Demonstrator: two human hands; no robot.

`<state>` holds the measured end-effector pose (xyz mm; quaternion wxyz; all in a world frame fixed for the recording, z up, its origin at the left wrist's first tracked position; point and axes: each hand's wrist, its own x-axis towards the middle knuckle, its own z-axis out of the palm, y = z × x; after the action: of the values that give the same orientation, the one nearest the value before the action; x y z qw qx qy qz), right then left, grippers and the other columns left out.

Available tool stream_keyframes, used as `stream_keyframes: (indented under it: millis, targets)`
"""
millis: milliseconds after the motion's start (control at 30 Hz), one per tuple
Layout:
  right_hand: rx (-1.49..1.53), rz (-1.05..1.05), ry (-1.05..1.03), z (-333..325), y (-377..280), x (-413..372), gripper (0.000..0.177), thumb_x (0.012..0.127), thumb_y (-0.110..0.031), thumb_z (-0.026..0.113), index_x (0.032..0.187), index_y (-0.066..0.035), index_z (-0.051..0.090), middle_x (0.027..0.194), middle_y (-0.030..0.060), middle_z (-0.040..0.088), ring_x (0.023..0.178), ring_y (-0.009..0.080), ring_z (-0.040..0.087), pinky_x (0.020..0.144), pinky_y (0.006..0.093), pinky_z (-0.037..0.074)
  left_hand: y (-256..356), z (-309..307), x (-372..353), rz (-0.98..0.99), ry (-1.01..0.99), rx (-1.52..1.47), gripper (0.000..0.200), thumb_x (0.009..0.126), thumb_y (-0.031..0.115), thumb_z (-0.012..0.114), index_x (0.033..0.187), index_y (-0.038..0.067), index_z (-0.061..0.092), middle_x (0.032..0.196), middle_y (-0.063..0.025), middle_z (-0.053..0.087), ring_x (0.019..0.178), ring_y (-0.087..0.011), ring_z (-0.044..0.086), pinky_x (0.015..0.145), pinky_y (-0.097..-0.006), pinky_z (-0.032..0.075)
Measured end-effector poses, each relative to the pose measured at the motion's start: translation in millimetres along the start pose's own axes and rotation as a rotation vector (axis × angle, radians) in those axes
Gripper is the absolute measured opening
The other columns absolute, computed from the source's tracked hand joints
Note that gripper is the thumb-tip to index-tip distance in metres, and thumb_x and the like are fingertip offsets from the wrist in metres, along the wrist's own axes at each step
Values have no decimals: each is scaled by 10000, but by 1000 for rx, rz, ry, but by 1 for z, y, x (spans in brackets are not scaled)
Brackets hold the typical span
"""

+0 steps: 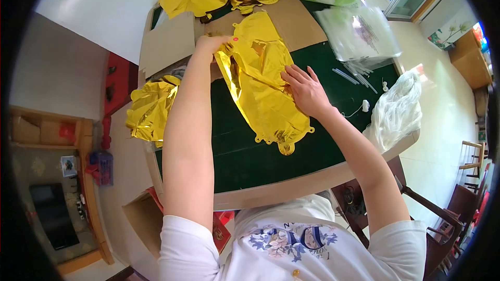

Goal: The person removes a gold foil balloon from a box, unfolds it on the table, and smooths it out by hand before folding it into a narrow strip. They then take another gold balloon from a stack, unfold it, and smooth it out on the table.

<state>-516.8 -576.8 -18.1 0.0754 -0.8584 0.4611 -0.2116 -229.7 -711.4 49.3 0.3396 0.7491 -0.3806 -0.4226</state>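
Note:
A large flat gold foil balloon [260, 80] lies over the green tabletop, its tabbed end toward me and its far end over brown cardboard. At its upper left edge is my left hand [214, 46], its fingers closed on the foil and partly hidden. My right hand [307, 89] rests on the right edge of the balloon, fingers spread and lying flat. More gold foil [153, 109] is bunched at the table's left side, partly behind my left forearm.
Gold foil pieces [195, 0] and cardboard [294, 21] are at the far side. Clear plastic bags [358, 34], thin clear sticks [359, 75], a white string [365, 106] and a white bundle [397, 109] are on the right. The table edge [276, 189] is near my body.

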Motion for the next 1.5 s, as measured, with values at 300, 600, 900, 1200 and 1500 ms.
stream_keyframes:
  millis: [300, 600, 900, 1200, 1500]
  targets:
    - [0, -6, 9, -2, -1, -1, 401, 910, -129, 520, 1308, -80, 510, 1406, 111, 468, 1365, 250, 363, 1136, 493, 230, -23, 7, 10, 81, 390, 403, 737, 677, 471, 801, 1171, -33, 589, 1142, -192, 645, 1035, -342, 634, 866, -407, 509]
    - [-8, -8, -2, 0, 2, -2, 403, 918, -141, 513, 1317, -86, 506, 1427, 102, 448, 1376, 240, 346, 1141, 489, 222, -59, 19, -5, 34, 125, 361, 614, 630, 382, 835, 1052, -30, 663, 1064, -187, 680, 1009, -303, 653, 858, -387, 514]
    - [-13, 8, -23, -2, 0, -1, 405, 930, -153, 498, 1329, -89, 498, 1430, 98, 445, 1379, 236, 341, 1147, 483, 214, -36, 41, -72, 452, 338, 760, 256, 775, 176, 693, 970, 22, 634, 910, -168, 654, 874, -331, 638, 752, -422, 507]
    - [11, 0, -10, 0, 1, -1, 406, 910, -127, 506, 1314, -83, 507, 1421, 106, 454, 1373, 245, 350, 1140, 495, 221, -31, 51, -77, 678, 664, 372, 310, 806, 77, 678, 1052, 43, 492, 1094, -150, 537, 1084, -317, 524, 873, -406, 453]
    - [-14, -5, -6, -2, 1, -2, 415, 905, -140, 523, 1316, -85, 507, 1419, 101, 458, 1370, 248, 355, 1139, 494, 225, -9, 46, -89, 173, 215, 691, 698, 786, 407, 720, 1188, -28, 352, 1020, -206, 656, 921, -328, 671, 759, -405, 553]
